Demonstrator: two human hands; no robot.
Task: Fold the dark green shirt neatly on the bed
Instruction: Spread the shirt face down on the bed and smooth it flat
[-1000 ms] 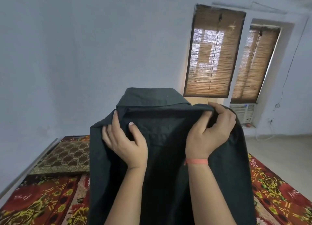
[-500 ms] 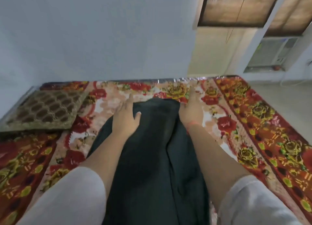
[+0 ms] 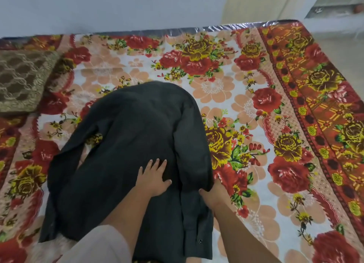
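Head view, sole entry.

Item: dark green shirt (image 3: 137,136), lying spread on the floral bedsheet (image 3: 226,89) of the bed, roughly at its middle. Its long axis is running from the near edge away toward the far wall, tilting slightly to the person's left. The rounded far end looks like the collar or shoulder end, though no collar is showing. The near end, with a button visible on its right edge, is lying closest to the person. A sleeve is trailing off on the left side.

Left hand (image 3: 154,178): lying flat on the cloth near the shirt's middle, fingers spread and released, pressing rather than gripping.

Right hand (image 3: 213,193): working at the shirt's right edge, fingers tucked under the fabric and closing on that edge; the fingertips are hidden by the cloth.

Relation: the right edge is lying directly at the right hand, which is the nearer one. The body of the shirt extends leftward from it, so a fold would likely be going inward, across the long axis.

Other: a brown patterned cushion (image 3: 21,79) is sitting well apart at far left.
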